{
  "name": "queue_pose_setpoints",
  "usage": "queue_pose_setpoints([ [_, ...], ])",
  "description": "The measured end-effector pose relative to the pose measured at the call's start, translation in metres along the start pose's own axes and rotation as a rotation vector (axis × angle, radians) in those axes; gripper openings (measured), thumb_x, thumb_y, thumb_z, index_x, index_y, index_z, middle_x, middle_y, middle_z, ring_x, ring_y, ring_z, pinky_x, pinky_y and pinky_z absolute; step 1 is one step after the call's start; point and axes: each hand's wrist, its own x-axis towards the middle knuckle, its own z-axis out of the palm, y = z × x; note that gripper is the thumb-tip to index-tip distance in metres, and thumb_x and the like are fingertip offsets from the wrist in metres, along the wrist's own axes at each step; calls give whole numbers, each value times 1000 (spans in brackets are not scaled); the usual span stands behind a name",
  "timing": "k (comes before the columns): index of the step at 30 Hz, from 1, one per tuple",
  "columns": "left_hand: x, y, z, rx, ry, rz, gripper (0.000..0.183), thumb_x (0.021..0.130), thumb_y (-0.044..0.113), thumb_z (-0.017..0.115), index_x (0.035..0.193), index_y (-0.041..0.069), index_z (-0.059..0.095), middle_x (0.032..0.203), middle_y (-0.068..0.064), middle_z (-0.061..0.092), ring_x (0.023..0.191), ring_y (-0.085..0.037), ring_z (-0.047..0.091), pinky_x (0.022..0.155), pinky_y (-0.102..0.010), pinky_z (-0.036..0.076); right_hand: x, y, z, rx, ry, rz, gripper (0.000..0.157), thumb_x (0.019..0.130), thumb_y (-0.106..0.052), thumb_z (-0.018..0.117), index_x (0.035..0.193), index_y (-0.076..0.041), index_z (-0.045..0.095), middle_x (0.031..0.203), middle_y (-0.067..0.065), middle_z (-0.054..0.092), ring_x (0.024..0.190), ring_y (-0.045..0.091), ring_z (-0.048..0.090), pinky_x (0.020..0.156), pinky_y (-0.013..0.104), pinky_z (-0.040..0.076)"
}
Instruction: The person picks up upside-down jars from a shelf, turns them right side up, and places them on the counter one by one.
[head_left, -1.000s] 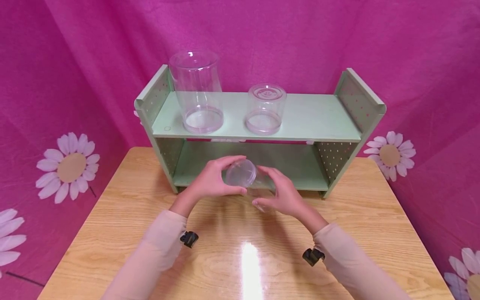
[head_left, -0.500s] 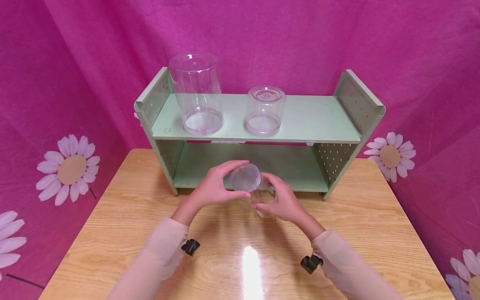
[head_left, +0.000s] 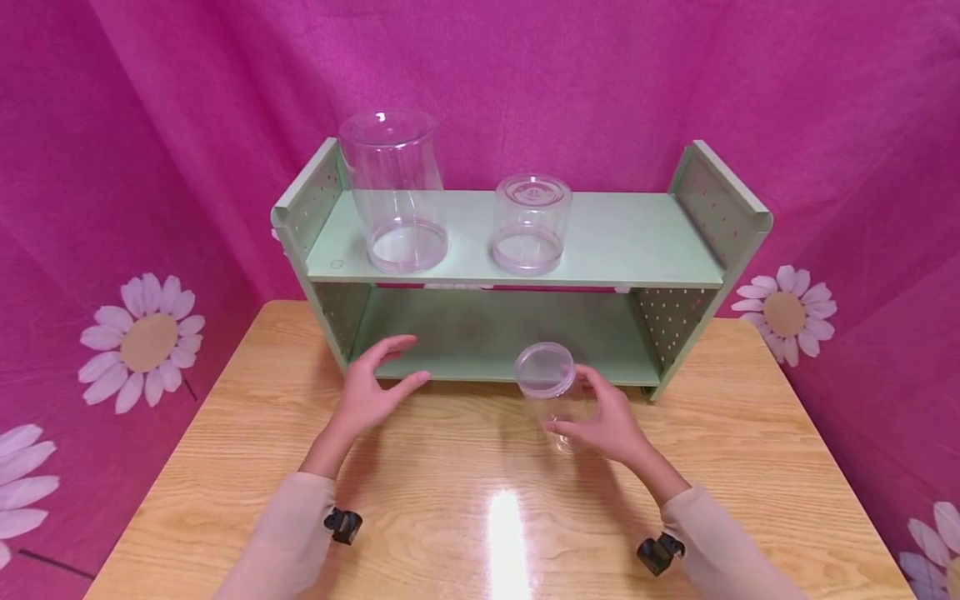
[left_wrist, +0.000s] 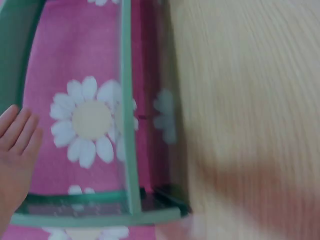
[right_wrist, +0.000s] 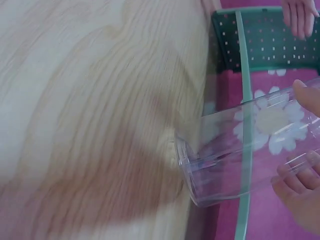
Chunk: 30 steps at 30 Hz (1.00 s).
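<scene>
My right hand [head_left: 611,421] grips a clear plastic jar [head_left: 558,425] from its right side, fingers behind and thumb in front. The jar's round lid end [head_left: 545,371] leans up and to the left in the head view. In the right wrist view the jar [right_wrist: 220,162] slants over the table, its far end nearest the wood. Left of it, apart from the jar, my left hand [head_left: 367,392] holds nothing, its thumb and fingers spread. Extended fingers show on that hand [left_wrist: 17,155] in the left wrist view.
Behind the hands stands a green two-level shelf [head_left: 517,279]. Its upper board carries a tall clear jar [head_left: 397,192] on the left and a shorter clear jar [head_left: 531,225] near the middle. The wooden table [head_left: 420,483] lies below, with a pink flowered curtain [head_left: 600,83] around it.
My left hand has let go of the jar and drawn off to the left. The right hand has carried the jar a little to the right and toward me.
</scene>
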Motion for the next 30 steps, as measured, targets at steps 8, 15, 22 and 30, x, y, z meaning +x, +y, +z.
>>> queue_pose_setpoints([
  [8, -2, -14, -23, -72, 486, 66, 30, 82, 0, 72, 110, -7, 64, 107, -24, 68, 102, -7, 62, 95, -9, 43, -11, 17, -18, 2, 64, 23, 78, 64, -17, 89, 130, -2, 49, 119, 17, 63, 112, 34, 61, 96, 47, 51],
  [15, 7, -12, -39, -91, 824, 71, 22, 85, -2, 67, 103, -13, 64, 98, -27, 67, 89, 7, 59, 88, -13, 48, -18, 21, -30, 29, 78, 60, 79, 67, -17, 88, 133, -4, 47, 124, 15, 61, 115, 30, 60, 95, 15, 47],
  [22, 19, -14, -46, -84, 861, 12, 26, 84, 2, 69, 107, -10, 65, 102, -25, 68, 89, -5, 61, 87, -19, 51, -22, 24, -34, 29, 90, 71, 79, 68, -17, 87, 133, -2, 46, 126, 19, 61, 118, 33, 59, 95, 9, 44],
  [30, 33, -11, -53, -2, 696, -180, 33, 87, 15, 69, 112, -6, 63, 108, -20, 67, 98, -16, 63, 84, -14, 54, -26, 25, -33, 10, 98, 71, 81, 68, -16, 87, 134, 1, 44, 127, 21, 59, 117, 36, 59, 100, 47, 48],
])
